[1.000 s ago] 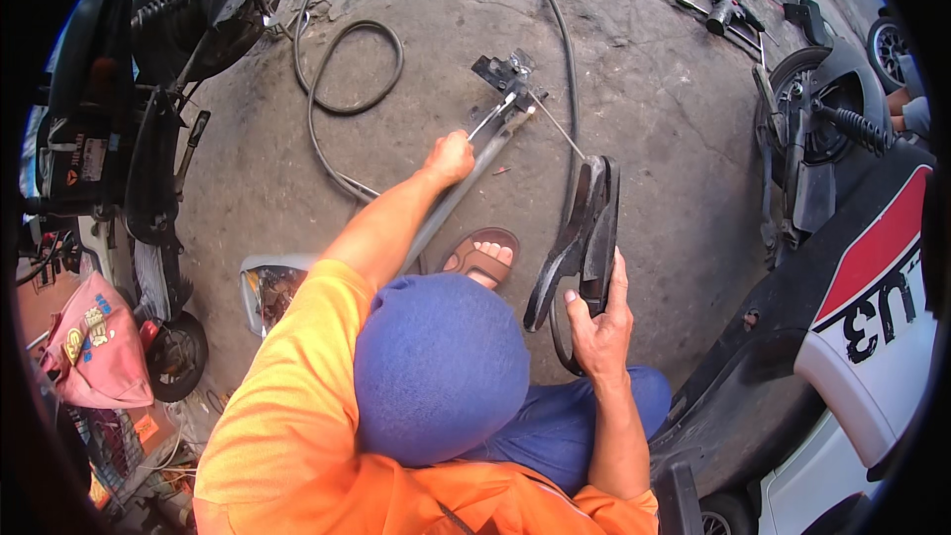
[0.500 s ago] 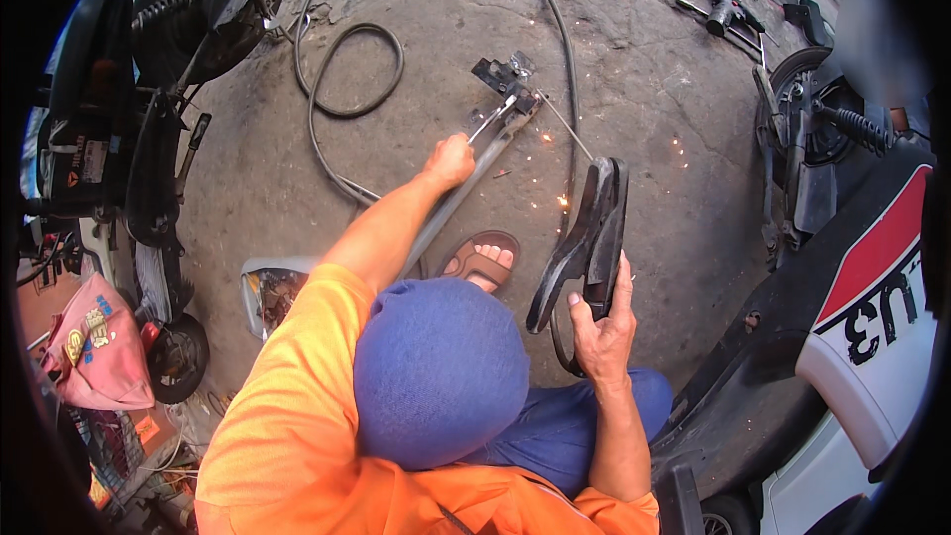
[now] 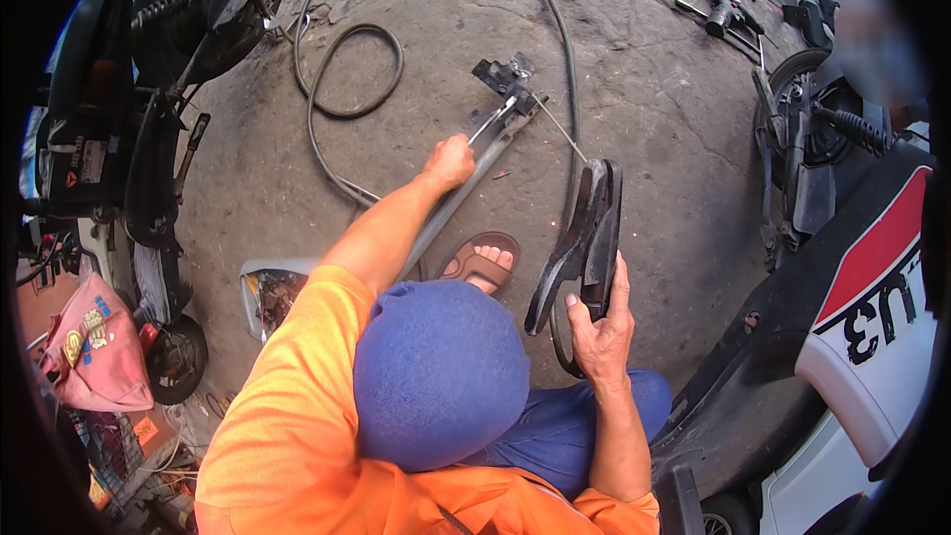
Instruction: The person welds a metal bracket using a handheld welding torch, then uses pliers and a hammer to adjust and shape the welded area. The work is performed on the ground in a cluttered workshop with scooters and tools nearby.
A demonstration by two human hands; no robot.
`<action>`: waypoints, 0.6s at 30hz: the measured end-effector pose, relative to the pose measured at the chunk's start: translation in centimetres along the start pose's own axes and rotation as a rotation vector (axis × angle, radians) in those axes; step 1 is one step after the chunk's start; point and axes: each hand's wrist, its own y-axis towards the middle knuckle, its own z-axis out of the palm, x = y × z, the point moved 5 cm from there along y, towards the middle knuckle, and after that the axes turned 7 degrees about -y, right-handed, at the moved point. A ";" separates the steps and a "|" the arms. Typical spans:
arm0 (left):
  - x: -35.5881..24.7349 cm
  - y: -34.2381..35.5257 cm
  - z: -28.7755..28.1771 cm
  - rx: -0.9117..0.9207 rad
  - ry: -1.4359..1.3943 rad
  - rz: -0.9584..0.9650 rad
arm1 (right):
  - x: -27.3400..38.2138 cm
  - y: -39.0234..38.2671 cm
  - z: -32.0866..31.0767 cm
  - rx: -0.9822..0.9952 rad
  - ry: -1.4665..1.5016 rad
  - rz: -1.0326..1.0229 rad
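Note:
My right hand [image 3: 602, 337] is closed around the handle of a black welding electrode holder [image 3: 594, 228]. A thin welding rod [image 3: 562, 127] sticks out of its far end, its tip at or very near the dark metal bracket [image 3: 500, 79]. That bracket sits at the far end of a long grey metal bar [image 3: 461, 188], which slants toward me over the ground. With closed fingers, my left hand [image 3: 452, 160] grips a slim silver metal tool [image 3: 492, 122]. The tool's far end rests against the bar beside the bracket; its exact kind is unclear.
A black cable [image 3: 401, 64] loops across the cracked concrete. My sandalled foot [image 3: 480, 263] is close to the bar. Motorbike parts flank both sides: a wheel [image 3: 178, 357] at left, a red-and-white panel [image 3: 882, 277] at right. A power tool [image 3: 725, 15] lies far right.
Orange sparks that were scattered over the ground right of the bracket are nearly all gone. The electrode holder has shifted very slightly left. My left hand stays in place.

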 end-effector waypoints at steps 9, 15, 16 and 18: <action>-0.2 0.1 0.2 0.001 0.023 0.016 | -0.3 -0.1 0.1 0.019 -0.022 -0.002; -0.3 0.1 0.3 0.003 0.017 0.019 | -0.7 -0.3 0.4 0.012 -0.049 -0.048; -0.2 0.1 0.3 0.004 0.017 0.011 | -0.7 -0.3 0.4 0.007 -0.070 -0.071; 0.0 0.2 0.4 0.004 0.017 -0.004 | -0.6 -0.2 0.4 0.015 0.040 0.012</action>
